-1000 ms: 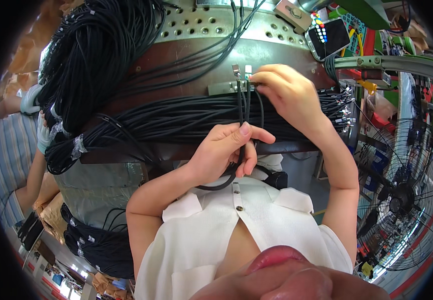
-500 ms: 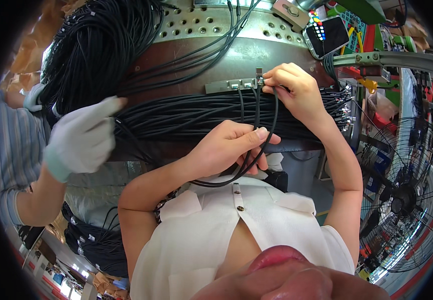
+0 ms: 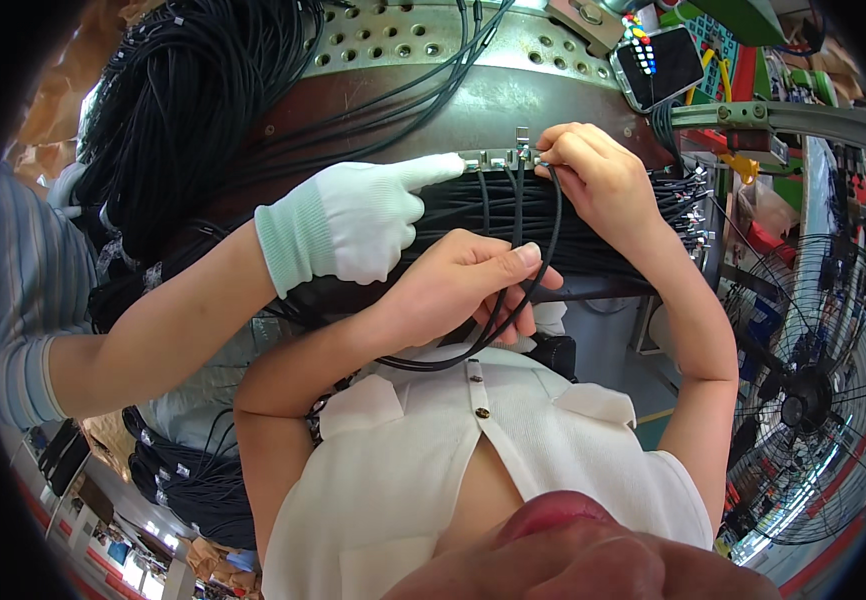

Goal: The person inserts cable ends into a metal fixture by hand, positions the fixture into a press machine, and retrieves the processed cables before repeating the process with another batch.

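My left hand (image 3: 458, 285) is closed loosely, thumb over the fingers, around black cables (image 3: 493, 328) that loop down in front of my shirt. At the metal holding strip (image 3: 498, 158), my right hand (image 3: 601, 182) pinches the metal-tipped end of a black cable (image 3: 559, 215). Metal connectors of other cables sit along the strip, and one connector (image 3: 522, 136) stands up just left of my right fingertips. A co-worker's white-gloved hand (image 3: 348, 220) reaches in from the left, its index finger pointing at the strip's left end.
A thick bundle of black cables (image 3: 633, 225) lies across the bench below the strip. Another large heap of cables (image 3: 193, 110) is at the far left. A phone (image 3: 658, 70) lies at the back right. A caged fan (image 3: 806, 398) stands at right.
The co-worker's gloved hand has swung in from the left to the strip's left end. My right hand has shifted slightly right with the cable end; my left hand has barely moved.
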Demonstrator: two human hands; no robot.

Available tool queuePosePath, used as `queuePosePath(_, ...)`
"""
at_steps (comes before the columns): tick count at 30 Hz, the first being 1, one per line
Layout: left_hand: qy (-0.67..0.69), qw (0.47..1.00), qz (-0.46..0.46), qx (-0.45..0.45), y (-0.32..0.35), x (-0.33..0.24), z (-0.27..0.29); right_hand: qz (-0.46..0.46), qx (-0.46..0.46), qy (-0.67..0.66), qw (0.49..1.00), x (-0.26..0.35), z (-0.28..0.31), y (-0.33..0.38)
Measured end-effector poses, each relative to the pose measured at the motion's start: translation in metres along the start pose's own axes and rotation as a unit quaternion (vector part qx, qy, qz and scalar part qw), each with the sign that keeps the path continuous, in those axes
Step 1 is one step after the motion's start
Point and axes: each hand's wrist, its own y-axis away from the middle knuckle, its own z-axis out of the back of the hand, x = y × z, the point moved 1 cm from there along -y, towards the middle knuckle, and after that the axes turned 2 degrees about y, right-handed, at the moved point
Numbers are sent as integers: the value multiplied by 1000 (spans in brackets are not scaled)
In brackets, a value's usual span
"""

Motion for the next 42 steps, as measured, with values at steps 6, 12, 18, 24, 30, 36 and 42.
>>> queuePosePath(6, -72, 997, 17, 22, -8, -14, -7, 171, -32, 187, 967, 22, 29, -15)
queuePosePath(12, -96, 995, -22, -9, -2, -17, -11, 112, -11, 197, 974, 4, 31, 9)
queuePosePath(18, -264, 960, -77, -46, -4, -21, -14, 152, 12, 152, 976, 0, 33, 13)
queuePosePath(24, -338, 901, -255, -98, 3, -21, -9, -126, 6, -162, 979, -21, 7, 21)
queuePosePath(30, -508, 742, -387, -202, 12, -24, 14, -72, 47, -58, 995, -18, 15, 9)
queuePosePath(36, -732, 534, -364, -216, -3, -48, 40, -29, 4, -19, 999, -8, 12, 7)
queuePosePath(42, -793, 450, -366, -185, -21, -43, 47, -4, 25, 19, 1000, -1, 6, 3)
